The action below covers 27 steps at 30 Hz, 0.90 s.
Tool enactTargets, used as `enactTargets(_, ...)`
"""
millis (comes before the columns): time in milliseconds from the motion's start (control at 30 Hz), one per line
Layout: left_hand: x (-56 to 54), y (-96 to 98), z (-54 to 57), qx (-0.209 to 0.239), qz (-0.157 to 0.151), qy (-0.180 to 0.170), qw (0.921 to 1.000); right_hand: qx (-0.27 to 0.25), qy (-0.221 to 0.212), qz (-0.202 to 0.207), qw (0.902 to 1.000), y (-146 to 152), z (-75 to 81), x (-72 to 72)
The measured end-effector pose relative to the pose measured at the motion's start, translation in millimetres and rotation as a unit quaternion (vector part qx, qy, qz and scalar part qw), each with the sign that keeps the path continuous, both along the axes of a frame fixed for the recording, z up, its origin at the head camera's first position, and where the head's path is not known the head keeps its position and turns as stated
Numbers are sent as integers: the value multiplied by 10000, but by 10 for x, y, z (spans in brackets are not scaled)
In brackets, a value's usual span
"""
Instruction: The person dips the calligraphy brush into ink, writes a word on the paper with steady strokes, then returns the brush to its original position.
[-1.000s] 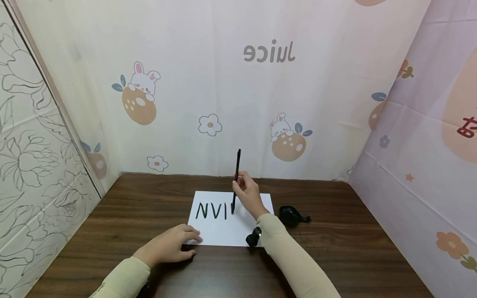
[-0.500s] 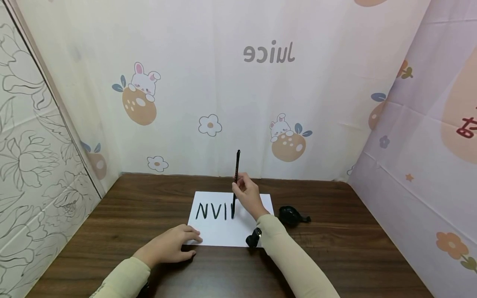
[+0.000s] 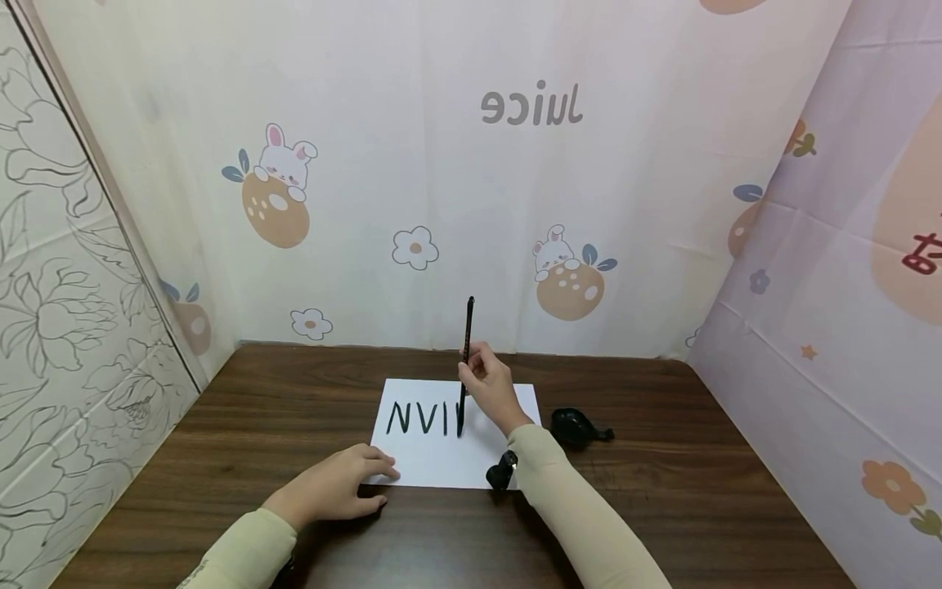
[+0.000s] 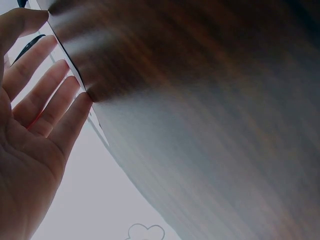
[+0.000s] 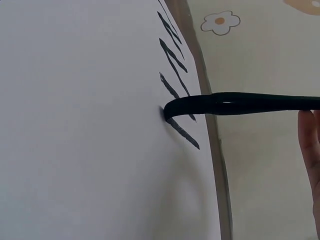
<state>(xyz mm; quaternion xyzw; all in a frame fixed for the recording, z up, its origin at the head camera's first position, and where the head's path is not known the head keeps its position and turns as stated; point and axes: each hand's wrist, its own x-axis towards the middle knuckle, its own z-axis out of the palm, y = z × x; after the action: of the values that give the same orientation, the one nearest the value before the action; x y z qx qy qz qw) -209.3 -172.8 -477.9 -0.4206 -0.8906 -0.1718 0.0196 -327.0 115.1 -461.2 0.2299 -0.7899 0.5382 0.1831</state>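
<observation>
My right hand (image 3: 491,383) pinches a black writing brush (image 3: 468,327), held nearly upright over a white sheet of paper (image 3: 434,466). In the right wrist view the bristles of the brush (image 5: 240,103) bend against the paper at one end of a dark stroke (image 5: 185,134). Black lettering reading "NVI" (image 3: 417,417) stands left of the brush, partly beside the newest stroke. At the paper's near left corner rests my left hand (image 3: 331,484), fingers extended and spread. In the left wrist view its fingertips (image 4: 85,100) touch down along the table surface.
A black rounded object with a narrow end (image 3: 576,427) lies on the wooden table (image 3: 662,491), right of the paper. A small black device (image 3: 501,472) sits at my right wrist. A patterned curtain (image 3: 353,164) rises behind the table's far edge.
The brush tip has moved a short way down the paper toward me, and the stroke under it has grown longer. My left hand has stayed in place.
</observation>
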Motion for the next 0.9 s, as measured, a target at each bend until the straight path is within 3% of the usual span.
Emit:
enactTargets(200, 7, 7, 11, 10, -10, 17, 10000, -103, 143, -14, 9998, 1, 63, -10)
enactTargets(500, 10, 9, 12, 18, 13, -3, 10000, -91, 357, -371, 9986, 35, 150, -43)
enactTargets(900, -2, -4, -21, 66, -47, 131, 9999, -278, 310, -516, 9978, 81, 169, -69)
